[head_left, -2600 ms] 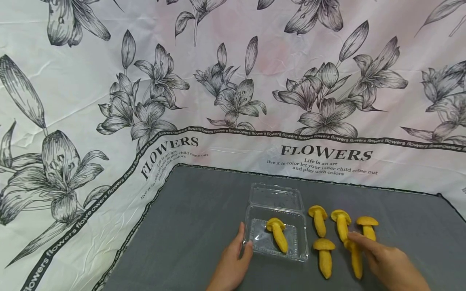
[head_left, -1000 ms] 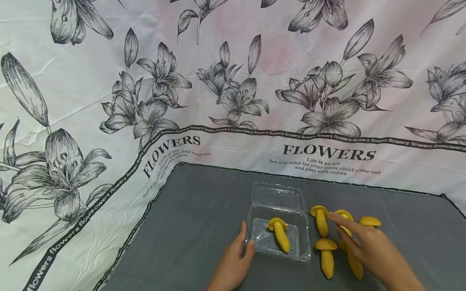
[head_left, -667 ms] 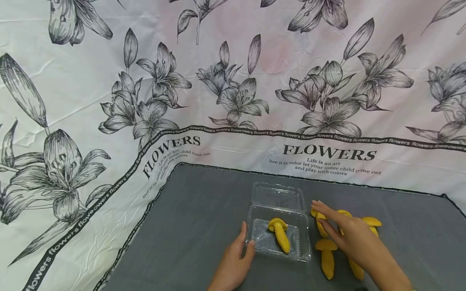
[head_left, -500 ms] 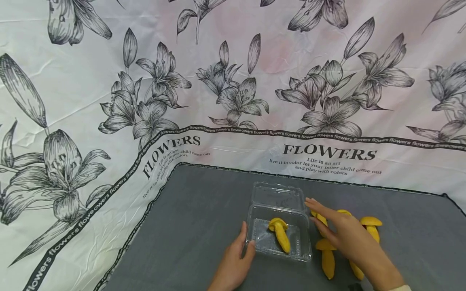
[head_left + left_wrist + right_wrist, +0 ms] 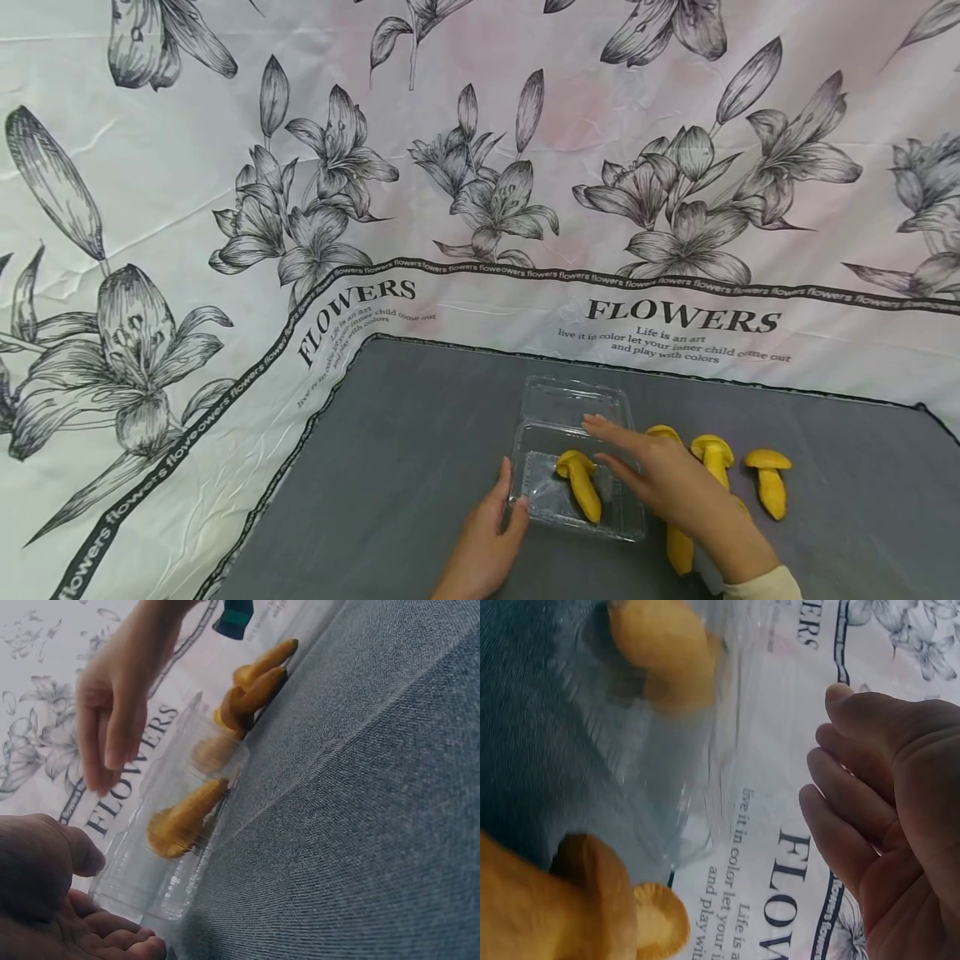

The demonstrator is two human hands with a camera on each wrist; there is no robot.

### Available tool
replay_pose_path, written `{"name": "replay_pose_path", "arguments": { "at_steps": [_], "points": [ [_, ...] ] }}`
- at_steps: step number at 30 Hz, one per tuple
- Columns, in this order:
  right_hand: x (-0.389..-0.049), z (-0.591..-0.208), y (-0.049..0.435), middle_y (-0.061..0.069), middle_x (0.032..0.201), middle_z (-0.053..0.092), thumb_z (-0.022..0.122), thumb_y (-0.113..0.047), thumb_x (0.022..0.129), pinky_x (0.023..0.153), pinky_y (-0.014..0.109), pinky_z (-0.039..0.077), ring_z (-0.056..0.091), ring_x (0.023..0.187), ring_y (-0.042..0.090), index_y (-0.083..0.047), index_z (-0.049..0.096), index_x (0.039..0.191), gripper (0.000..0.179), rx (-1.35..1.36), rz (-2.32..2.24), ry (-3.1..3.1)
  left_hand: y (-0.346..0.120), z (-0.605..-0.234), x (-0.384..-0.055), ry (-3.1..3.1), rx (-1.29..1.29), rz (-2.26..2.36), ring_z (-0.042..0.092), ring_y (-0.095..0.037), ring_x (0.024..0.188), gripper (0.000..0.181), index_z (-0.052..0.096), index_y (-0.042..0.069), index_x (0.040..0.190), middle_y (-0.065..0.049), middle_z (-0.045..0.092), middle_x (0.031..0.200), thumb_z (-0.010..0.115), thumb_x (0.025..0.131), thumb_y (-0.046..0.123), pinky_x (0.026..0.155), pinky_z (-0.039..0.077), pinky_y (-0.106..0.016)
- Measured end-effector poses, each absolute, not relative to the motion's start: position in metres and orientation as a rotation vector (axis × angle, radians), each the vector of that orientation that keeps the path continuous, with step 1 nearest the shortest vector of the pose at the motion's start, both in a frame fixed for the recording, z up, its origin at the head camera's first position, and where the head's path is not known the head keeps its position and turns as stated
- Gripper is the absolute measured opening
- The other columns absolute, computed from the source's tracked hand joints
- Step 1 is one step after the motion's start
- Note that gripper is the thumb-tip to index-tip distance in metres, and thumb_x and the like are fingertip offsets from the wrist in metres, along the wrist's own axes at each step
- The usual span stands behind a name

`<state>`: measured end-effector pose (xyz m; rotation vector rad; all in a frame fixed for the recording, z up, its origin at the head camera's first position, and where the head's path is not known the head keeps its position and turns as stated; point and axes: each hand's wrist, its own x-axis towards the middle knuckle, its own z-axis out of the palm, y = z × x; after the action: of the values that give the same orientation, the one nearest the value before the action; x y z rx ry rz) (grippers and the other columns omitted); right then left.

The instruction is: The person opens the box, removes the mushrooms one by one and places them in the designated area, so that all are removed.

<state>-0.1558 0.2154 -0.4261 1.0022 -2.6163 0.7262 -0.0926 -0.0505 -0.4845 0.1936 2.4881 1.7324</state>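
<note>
A clear plastic clamshell box [image 5: 542, 487], its lid [image 5: 558, 402] folded back, holds one yellow mushroom [image 5: 582, 490]. My left hand [image 5: 483, 542] rests at the box's left side, thumb by the near left corner. In the left wrist view, its fingers [image 5: 112, 930] lie loosely curled beside the plastic wall. My right hand [image 5: 675, 483] hovers over the box's right side with fingers extended, nothing between them. The right wrist view shows that hand [image 5: 900, 787] apart from the box, palm bare.
Several more yellow mushrooms lie right of the box, including one at the far right [image 5: 771, 487], one beside it [image 5: 712, 454] and one near the front [image 5: 679, 552]. My right forearm partly covers the group. A flower-printed cloth [image 5: 487, 208] hangs behind the grey table [image 5: 390, 467].
My right hand has moved left from the mushrooms, past the nearest upper one, to over the box's right side. My left hand stays at the box, and its mushroom has not moved.
</note>
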Motion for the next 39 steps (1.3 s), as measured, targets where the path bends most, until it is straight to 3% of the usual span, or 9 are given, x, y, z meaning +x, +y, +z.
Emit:
{"name": "replay_pose_path", "arguments": {
  "at_steps": [2, 5, 10, 15, 29, 39],
  "points": [
    [-0.158, -0.428, 0.211, 0.014, 0.15, 0.062, 0.078, -0.004, 0.096, 0.07, 0.024, 0.061, 0.076, 0.088, 0.01, -0.014, 0.061, 0.15, 0.058, 1.027, 0.745, -2.656, -0.05, -0.485, -0.093, 2.476, 0.179, 1.734, 0.033, -0.037, 0.154, 0.071, 0.025, -0.001, 0.166, -0.018, 0.032, 0.169, 0.055, 0.111, 0.033, 0.124, 0.028, -0.062],
    [-0.16, -0.431, 0.206, 0.012, 0.154, 0.058, 0.075, -0.008, 0.099, 0.08, 0.03, 0.064, 0.076, 0.105, 0.02, -0.015, 0.06, 0.152, 0.055, 1.03, 0.737, -2.735, -0.05, -0.485, -0.094, 2.459, 0.154, 1.738, 0.032, -0.038, 0.154, 0.071, 0.024, -0.001, 0.166, -0.018, 0.031, 0.169, 0.054, 0.112, 0.032, 0.125, 0.027, -0.062],
    [-0.165, -0.438, 0.2, 0.01, 0.152, 0.061, 0.074, -0.01, 0.1, 0.087, 0.038, 0.064, 0.073, 0.115, 0.024, -0.016, 0.061, 0.151, 0.053, 1.071, 0.704, -2.762, -0.049, -0.485, -0.094, 2.447, 0.148, 1.734, 0.032, -0.039, 0.155, 0.071, 0.024, -0.002, 0.166, -0.019, 0.029, 0.17, 0.054, 0.112, 0.033, 0.125, 0.026, -0.063],
    [-0.167, -0.443, 0.199, 0.008, 0.146, 0.066, 0.073, -0.007, 0.1, 0.092, 0.042, 0.063, 0.072, 0.118, 0.023, -0.016, 0.064, 0.149, 0.05, 1.133, 0.691, -2.779, -0.049, -0.485, -0.093, 2.434, 0.155, 1.746, 0.032, -0.038, 0.155, 0.071, 0.023, -0.001, 0.166, -0.018, 0.03, 0.17, 0.054, 0.111, 0.033, 0.125, 0.025, -0.063],
    [-0.173, -0.458, 0.195, 0.004, 0.133, 0.074, 0.074, -0.006, 0.099, 0.087, 0.04, 0.064, 0.075, 0.111, 0.021, -0.014, 0.071, 0.14, 0.042, 1.129, 0.67, -2.768, -0.049, -0.487, -0.093, 2.437, 0.148, 1.757, 0.032, -0.038, 0.155, 0.072, 0.024, 0.0, 0.166, -0.017, 0.029, 0.17, 0.055, 0.111, 0.034, 0.125, 0.026, -0.063],
    [-0.176, -0.463, 0.193, 0.002, 0.129, 0.076, 0.074, -0.002, 0.098, 0.09, 0.04, 0.064, 0.075, 0.112, 0.021, -0.013, 0.073, 0.136, 0.04, 1.092, 0.779, -2.74, -0.049, -0.486, -0.093, 2.47, 0.169, 1.76, 0.033, -0.035, 0.154, 0.071, 0.025, -0.002, 0.165, -0.016, 0.031, 0.17, 0.054, 0.111, 0.033, 0.125, 0.026, -0.06]
  ]
}}
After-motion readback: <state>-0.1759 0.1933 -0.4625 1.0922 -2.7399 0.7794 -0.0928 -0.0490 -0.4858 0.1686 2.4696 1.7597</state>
